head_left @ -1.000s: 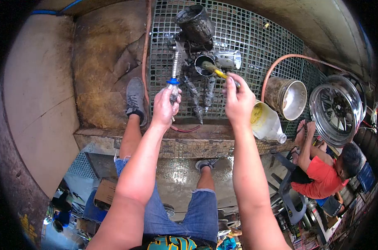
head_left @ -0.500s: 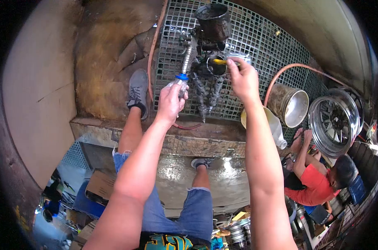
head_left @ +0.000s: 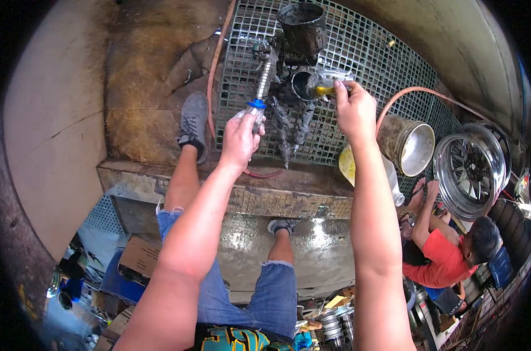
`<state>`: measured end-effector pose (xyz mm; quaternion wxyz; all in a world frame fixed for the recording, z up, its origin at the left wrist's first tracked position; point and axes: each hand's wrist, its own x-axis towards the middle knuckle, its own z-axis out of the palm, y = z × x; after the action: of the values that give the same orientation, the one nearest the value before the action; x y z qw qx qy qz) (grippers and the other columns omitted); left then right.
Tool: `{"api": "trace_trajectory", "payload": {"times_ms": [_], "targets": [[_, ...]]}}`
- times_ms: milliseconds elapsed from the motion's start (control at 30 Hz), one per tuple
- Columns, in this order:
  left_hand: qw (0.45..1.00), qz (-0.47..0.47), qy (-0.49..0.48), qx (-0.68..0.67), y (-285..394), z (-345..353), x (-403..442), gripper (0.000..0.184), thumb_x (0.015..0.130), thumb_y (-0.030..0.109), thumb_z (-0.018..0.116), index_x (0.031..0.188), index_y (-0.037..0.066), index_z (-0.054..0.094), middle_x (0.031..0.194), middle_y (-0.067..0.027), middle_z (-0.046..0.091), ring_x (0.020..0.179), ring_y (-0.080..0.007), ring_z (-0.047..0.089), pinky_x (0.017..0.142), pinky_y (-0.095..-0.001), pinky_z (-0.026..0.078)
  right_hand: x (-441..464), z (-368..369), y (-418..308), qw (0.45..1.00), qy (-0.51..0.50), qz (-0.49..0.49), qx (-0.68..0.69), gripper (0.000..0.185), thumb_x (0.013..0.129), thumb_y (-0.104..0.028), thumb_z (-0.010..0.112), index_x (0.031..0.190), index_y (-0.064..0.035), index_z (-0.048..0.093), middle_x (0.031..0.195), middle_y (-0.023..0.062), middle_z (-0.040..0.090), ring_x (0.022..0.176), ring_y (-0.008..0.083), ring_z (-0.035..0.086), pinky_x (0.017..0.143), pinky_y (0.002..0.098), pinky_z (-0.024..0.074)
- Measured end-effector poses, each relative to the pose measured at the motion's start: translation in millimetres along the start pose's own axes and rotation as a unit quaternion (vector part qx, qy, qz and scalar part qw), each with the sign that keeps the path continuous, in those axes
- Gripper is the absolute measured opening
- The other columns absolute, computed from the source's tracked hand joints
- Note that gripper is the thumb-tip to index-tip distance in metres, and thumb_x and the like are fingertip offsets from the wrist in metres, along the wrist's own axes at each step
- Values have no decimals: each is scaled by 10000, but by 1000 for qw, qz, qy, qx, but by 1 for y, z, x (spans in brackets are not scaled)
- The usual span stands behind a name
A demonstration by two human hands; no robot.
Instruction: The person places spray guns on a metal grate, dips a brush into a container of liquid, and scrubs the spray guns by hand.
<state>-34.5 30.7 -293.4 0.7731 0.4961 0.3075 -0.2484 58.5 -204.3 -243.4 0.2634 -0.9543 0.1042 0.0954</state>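
Observation:
My left hand [head_left: 242, 137] is closed around the lower end of a coil-spring shock absorber [head_left: 264, 82] with a blue collar, which points away from me over the grate. A yellow-handled brush [head_left: 326, 90] is pinched in my right hand [head_left: 354, 105]. Its head is hard to make out, beside the rim of a small dark container [head_left: 303, 85]. Behind that container stands a larger blackened bucket [head_left: 303, 35]. Two dirty, dark shock-like parts [head_left: 300, 126] lie on the grate between my hands.
The green plastic grate [head_left: 359, 52] has a hose [head_left: 214, 76] along its left side. To the right are a dirty metal bucket [head_left: 416, 149], a pale jug [head_left: 389, 175] and a wheel rim [head_left: 470, 169]. A person in a red shirt [head_left: 438, 257] sits low at the right.
My right hand has moved right, drawing the brush out from over the small container's mouth to its right edge. My left hand still holds the shock absorber, nearly unmoved.

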Motion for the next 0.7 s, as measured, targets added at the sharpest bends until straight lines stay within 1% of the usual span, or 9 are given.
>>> {"api": "trace_trajectory", "payload": {"times_ms": [100,167,200,233,300,367,433,567,700], "targets": [[1000,2,7,14,-2,-1,0,341,1034,347,467,1009,38,608,741,7,574,465,-25,388,406,-192,267,-5,2,-6,1000,-12,-4,10,301,966,-288,650,1028,-4,724,719,212,686,678,327,703,682,418,541],[1000,4,9,24,-2,0,0,337,1034,343,464,1007,40,610,741,9,575,465,-24,388,406,-192,266,-1,5,-6,971,-30,71,228,301,966,-292,661,1037,-7,728,718,165,701,643,222,694,651,361,532],[1000,5,11,21,-2,1,-1,337,1033,341,462,1007,40,612,739,11,574,464,-24,387,405,-192,265,4,11,12,980,-4,42,195,303,965,-294,671,1065,-13,725,717,119,708,638,146,669,634,315,517],[1000,5,14,17,-3,2,-1,337,1033,338,459,1007,40,614,737,13,574,464,-24,387,405,-192,264,7,14,21,977,16,39,211,291,964,-285,671,1086,-26,724,713,113,708,631,158,665,633,321,518],[1000,9,12,25,-5,1,-2,340,1034,338,457,1010,38,616,734,14,573,463,-25,387,404,-193,266,2,8,38,989,34,63,128,294,965,-272,668,1088,-10,719,712,114,712,625,157,656,632,322,520],[999,13,9,31,-5,0,-1,344,1034,339,455,1012,36,618,732,14,573,462,-26,387,404,-195,267,-22,-15,24,948,39,161,271,318,993,-242,646,1137,40,672,766,80,698,620,97,612,578,244,488],[999,0,19,34,-5,-1,-1,347,1036,336,451,1019,35,622,735,13,575,462,-29,390,404,-197,273,-54,-26,38,897,103,175,393,297,1007,-237,632,1151,21,663,770,36,656,616,52,565,545,189,438],[999,13,30,28,-8,-3,4,348,1035,344,456,1019,40,623,730,13,583,469,-29,402,409,-193,281,-137,-49,49,887,229,199,347,244,1035,-190,586,1153,7,668,759,7,606,596,30,488,517,173,381],[999,17,49,-7,-11,-2,6,292,1033,292,497,966,34,616,717,0,585,458,-24,407,397,-199,283,-195,-30,61,868,297,226,328,225,1036,-150,578,1167,11,664,766,-8,587,589,20,446,512,159,338]]}}
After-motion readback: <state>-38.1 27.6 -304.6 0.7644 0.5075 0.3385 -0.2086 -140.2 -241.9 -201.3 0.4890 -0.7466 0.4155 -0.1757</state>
